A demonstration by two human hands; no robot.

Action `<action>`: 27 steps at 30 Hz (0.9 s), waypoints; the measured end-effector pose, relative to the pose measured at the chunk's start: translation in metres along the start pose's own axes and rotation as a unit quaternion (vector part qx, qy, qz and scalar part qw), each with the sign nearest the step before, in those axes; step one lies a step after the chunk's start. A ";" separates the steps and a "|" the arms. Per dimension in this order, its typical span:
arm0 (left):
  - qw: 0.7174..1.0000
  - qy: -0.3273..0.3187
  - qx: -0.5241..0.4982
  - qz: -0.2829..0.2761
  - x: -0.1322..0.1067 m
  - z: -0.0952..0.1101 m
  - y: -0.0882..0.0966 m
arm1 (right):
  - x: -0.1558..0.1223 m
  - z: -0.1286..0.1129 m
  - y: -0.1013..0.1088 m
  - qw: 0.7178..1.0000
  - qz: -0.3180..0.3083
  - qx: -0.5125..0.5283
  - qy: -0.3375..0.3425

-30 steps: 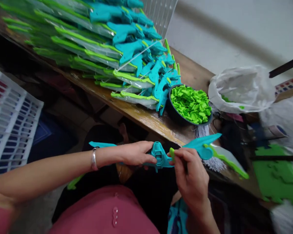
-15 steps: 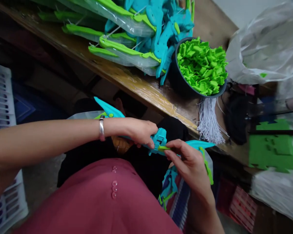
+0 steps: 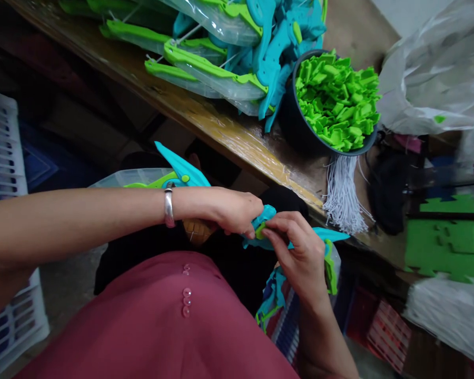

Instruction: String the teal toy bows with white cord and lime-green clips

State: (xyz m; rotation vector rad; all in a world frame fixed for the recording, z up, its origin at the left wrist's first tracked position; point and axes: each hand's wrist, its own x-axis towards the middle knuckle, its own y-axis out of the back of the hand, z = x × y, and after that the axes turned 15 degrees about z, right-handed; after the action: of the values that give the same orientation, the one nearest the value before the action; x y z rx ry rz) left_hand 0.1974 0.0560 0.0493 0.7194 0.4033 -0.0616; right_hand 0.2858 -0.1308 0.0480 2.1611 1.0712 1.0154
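My left hand (image 3: 237, 209), a silver bracelet at its wrist, is closed around a turquoise plastic toy body (image 3: 266, 212) above my lap. Long pointed turquoise parts stick out on both sides, one (image 3: 184, 167) beyond my left wrist and one (image 3: 332, 234) past my right hand, with clear and green wing-like pieces joined to them. Between thumb and fingertips, my right hand (image 3: 300, 245) pinches a small green plastic piece (image 3: 260, 230) against the turquoise body. My fingers hide part of where the two meet.
On the wooden table (image 3: 237, 142) lies a pile of winged turquoise-and-green toys (image 3: 221, 68). Beside it stands a dark bowl (image 3: 296, 131) of small green pieces, with white strings (image 3: 345, 197) near it. A plastic bag (image 3: 438, 63) and green foam mat (image 3: 446, 242) are right; a white crate (image 3: 3, 147) is left.
My right hand has moved slightly left and up, bringing the small green piece from the turquoise body's edge onto it. My left hand still holds the body. The camera view has shifted a little.
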 end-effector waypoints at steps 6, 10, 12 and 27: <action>0.998 0.021 -0.025 0.058 -0.001 0.003 -0.003 | -0.005 0.010 -0.004 0.999 0.025 -0.025 -0.033; 0.998 0.021 0.018 0.054 -0.006 0.010 -0.006 | 0.003 0.020 0.005 0.993 -0.068 0.036 -0.087; 0.998 0.012 0.042 0.052 -0.007 0.010 -0.008 | 0.008 0.024 0.010 0.985 -0.115 0.070 -0.112; 0.995 0.048 0.029 0.084 0.008 0.014 -0.018 | 0.026 0.042 0.007 0.968 -0.155 0.073 -0.183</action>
State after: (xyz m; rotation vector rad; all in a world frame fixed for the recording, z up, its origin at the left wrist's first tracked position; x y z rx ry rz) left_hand 0.2064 0.0344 0.0447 0.8143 0.4334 0.1212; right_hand 0.3330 -0.1182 0.0385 2.0945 1.2764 0.3861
